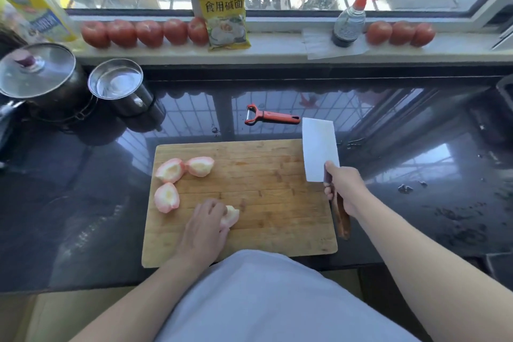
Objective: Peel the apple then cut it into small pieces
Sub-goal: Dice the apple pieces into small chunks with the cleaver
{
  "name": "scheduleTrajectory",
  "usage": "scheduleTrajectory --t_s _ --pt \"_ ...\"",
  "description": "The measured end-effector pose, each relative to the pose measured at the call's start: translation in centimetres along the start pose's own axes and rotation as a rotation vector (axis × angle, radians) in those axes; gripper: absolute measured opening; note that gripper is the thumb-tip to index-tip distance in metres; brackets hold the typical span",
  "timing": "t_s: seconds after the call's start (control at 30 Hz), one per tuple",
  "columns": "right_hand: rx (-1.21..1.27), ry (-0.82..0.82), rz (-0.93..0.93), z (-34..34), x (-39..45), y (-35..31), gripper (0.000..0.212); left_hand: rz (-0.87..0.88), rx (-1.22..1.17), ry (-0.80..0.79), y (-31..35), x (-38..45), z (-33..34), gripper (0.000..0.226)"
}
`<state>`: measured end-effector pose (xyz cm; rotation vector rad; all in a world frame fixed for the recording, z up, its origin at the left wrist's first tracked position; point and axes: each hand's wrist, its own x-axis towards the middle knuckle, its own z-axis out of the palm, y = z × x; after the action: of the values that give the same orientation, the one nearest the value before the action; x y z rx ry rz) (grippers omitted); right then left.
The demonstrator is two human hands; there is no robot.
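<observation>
A wooden cutting board (266, 175) lies on the dark counter. Three peeled, cored apple quarters sit at its left: one (170, 170), another (200, 165) beside it, and a third (166, 197) below them. My left hand (204, 228) holds a fourth apple quarter (231, 216) down on the board near its front. My right hand (344, 189) grips the wooden handle of a cleaver (319, 148), whose broad blade is raised over the board's right edge, pointing away from me.
An orange peeler (270, 116) lies on the counter behind the board. A lidded pot (39, 75) and a steel mug (118, 86) stand at back left. Tomatoes (147, 33), a yellow packet (224, 11) and a spray bottle (349, 22) line the windowsill.
</observation>
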<state>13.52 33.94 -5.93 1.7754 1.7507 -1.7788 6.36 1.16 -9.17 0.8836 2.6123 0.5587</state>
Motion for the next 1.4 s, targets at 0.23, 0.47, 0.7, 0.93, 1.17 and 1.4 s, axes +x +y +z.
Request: scheduleTrajectory --t_s 0.23,0.47,0.7,0.93,1.17,1.4 --pt "0.052 0.144 -0.015 4.1 1.2 -0.8 0.036 -0.037 -0.011 -0.041 0.2 0.2 -0.4 0.028" --pt "-0.021 0.145 0.053 2.7 0.6 1.4 0.038 -0.061 -0.016 -0.039 0.3 0.1 -0.4 0.027" --pt "-0.142 0.08 0.08 -3.9 -6.0 6.2 0.031 -0.093 -0.05 -0.029 0.5 0.0 -0.5 0.022" --pt "-0.056 0.147 -0.088 -2.6 -8.4 8.1 0.033 -0.148 -0.172 -0.11 2.4 1.2 -0.6 0.021" --pt "-0.542 0.24 -0.634 0.6 -10.9 5.9 0.008 -0.276 -0.476 -0.131 4.0 3.3 -0.2 0.022" --pt "-0.856 -0.02 -0.628 2.0 -13.8 5.0 0.029 -0.344 -0.647 -0.087 3.9 1.5 0.5 0.021"
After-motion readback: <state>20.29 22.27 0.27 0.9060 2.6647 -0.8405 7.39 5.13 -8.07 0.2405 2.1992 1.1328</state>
